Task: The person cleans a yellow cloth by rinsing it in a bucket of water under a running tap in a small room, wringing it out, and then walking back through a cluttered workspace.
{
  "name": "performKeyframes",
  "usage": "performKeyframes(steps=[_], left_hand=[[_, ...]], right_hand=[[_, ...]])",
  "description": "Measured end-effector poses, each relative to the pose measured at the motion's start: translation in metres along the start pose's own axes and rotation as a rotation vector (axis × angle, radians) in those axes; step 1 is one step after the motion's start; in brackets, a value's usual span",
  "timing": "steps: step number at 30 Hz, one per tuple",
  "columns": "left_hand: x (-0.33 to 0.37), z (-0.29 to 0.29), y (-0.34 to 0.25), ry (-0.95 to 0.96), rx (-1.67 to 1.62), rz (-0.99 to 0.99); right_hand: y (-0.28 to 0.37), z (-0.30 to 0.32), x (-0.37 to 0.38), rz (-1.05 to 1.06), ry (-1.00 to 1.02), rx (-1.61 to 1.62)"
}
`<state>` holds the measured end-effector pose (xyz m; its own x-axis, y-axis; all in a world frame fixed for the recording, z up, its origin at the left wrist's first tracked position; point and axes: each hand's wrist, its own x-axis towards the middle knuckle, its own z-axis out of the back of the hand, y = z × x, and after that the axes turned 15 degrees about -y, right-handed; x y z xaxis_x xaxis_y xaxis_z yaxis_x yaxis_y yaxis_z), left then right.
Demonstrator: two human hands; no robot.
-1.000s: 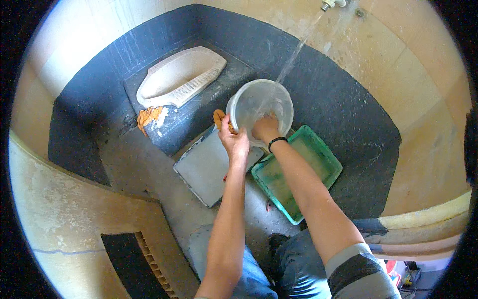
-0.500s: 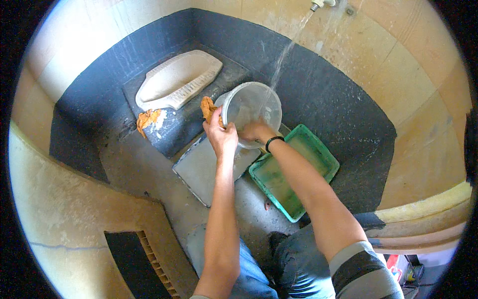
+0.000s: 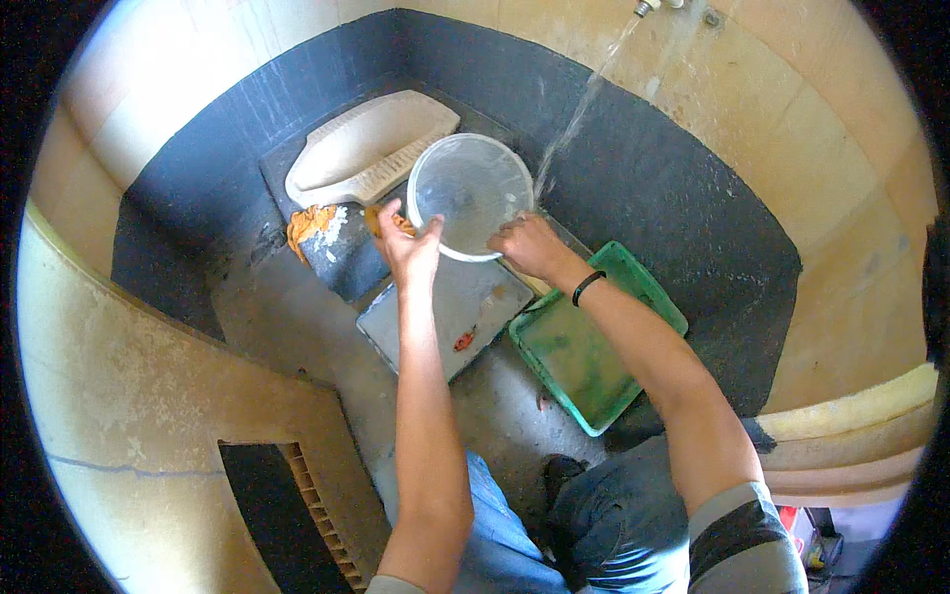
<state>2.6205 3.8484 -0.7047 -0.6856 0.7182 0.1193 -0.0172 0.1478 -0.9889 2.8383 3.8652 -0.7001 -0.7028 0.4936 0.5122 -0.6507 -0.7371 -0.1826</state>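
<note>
A round, translucent plastic bucket [image 3: 473, 183] is tilted so that its open mouth faces me. My left hand [image 3: 411, 252] grips its left rim, the thumb over the edge. An orange cloth [image 3: 374, 220] shows behind the left fingers, apparently pressed against the bucket's outside. At the lower right rim, my right hand [image 3: 532, 246], below a black wristband, has its curled fingers closed on the edge. Water from a wall tap [image 3: 645, 8] runs down just right of the bucket. The bucket's underside is hidden.
Beneath the bucket lies a grey rectangular slab or tray [image 3: 421, 322] with a small reddish piece [image 3: 464, 341] on it. A green tray [image 3: 594, 421] lies to the right. Beyond is a beige squat toilet [image 3: 371, 144], near another orange cloth [image 3: 309, 228] with white foam. Low walls curve around.
The bucket has moved left out of the falling water and turned its mouth more toward me. My right hand has come out from inside it to the rim. The reddish piece is now visible.
</note>
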Motion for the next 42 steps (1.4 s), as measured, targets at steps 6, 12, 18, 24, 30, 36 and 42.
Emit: performKeyframes(steps=[6, 12, 18, 24, 30, 36, 42], left_hand=[[-0.056, -0.035, 0.014, -0.028, 0.104, 0.495], [-0.053, -0.042, 0.019, 0.015, -0.149, 0.491], [-0.07, -0.039, 0.0, 0.114, -0.071, 0.525], [-0.095, -0.049, -0.006, 0.326, 0.115, 0.275], [-0.088, -0.044, 0.024, 0.285, 0.306, 0.24], [-0.104, -0.059, 0.001, 0.375, 0.006, 0.477], [-0.084, -0.025, 0.0, 0.158, 0.078, 0.293]], right_hand=[[0.019, 0.005, -0.001, -0.05, 0.156, -0.054], [0.021, 0.036, 0.013, -0.245, 0.297, 0.173], [-0.038, 0.036, 0.023, -0.673, 0.545, 0.831], [-0.033, -0.045, -0.027, -0.66, 0.589, 0.099], [-0.02, -0.067, -0.013, -0.744, 0.4, 0.423], [-0.027, -0.067, -0.026, -0.722, 0.738, 0.207], [0.019, -0.052, 0.011, -0.66, 0.754, 0.196]])
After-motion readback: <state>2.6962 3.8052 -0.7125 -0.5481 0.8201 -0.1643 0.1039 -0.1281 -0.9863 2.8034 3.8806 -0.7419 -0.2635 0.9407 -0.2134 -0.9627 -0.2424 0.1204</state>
